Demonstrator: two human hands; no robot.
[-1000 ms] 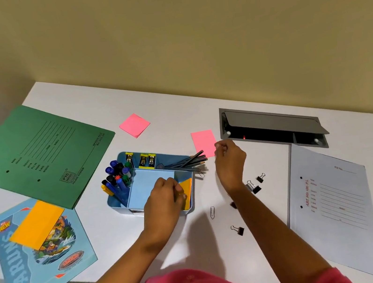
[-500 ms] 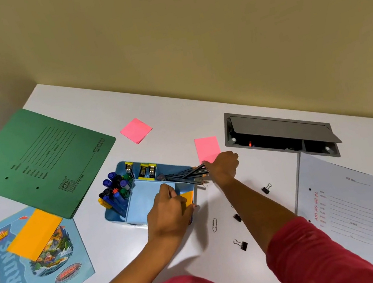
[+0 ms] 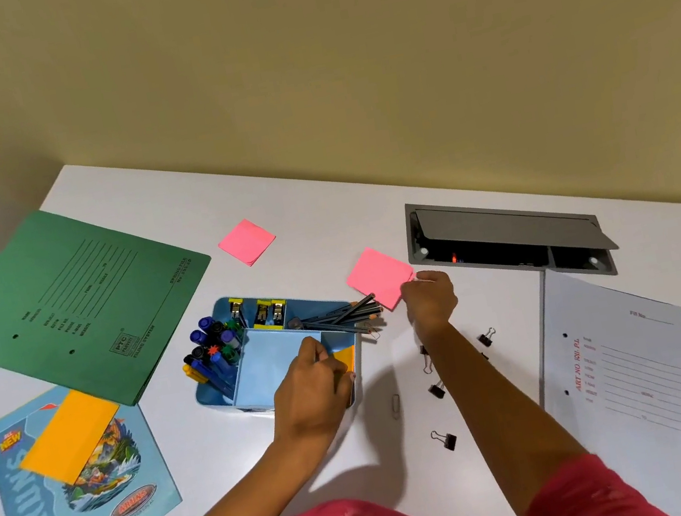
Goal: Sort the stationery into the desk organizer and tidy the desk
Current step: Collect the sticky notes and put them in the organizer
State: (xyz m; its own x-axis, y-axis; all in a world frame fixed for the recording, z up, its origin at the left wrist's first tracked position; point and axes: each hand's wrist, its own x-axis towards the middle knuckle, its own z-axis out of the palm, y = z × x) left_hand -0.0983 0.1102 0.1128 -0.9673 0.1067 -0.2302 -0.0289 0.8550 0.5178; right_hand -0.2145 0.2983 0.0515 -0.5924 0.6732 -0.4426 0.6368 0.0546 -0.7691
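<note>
White desk (image 3: 324,224): bare behind the organizer (image 3: 219,403) up to the wall. Left of the organizer, a green folder (image 3: 67,303) and a booklet (image 3: 111,489) overhang the desk's edges. Pink square notes: two. The far note (image 3: 247,242) lies flat behind the organizer. Your right hand (image 3: 429,301) pinches the near note (image 3: 378,276) by a corner, just right of the organizer. Black binder clips (image 3: 445,439) to its right: four showing. Wire paper clip (image 3: 395,406): one. Your left hand (image 3: 311,391) curls over an orange pad (image 3: 346,358) in the organizer's near-right compartment; whether it grips, you cannot tell.

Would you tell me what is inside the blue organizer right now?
Markers at left, yellow-metal items at the back, pencils across the right rim, a blue pad in the middle. The left hand holds an orange pad in the right compartment, hiding the rest there.
</note>
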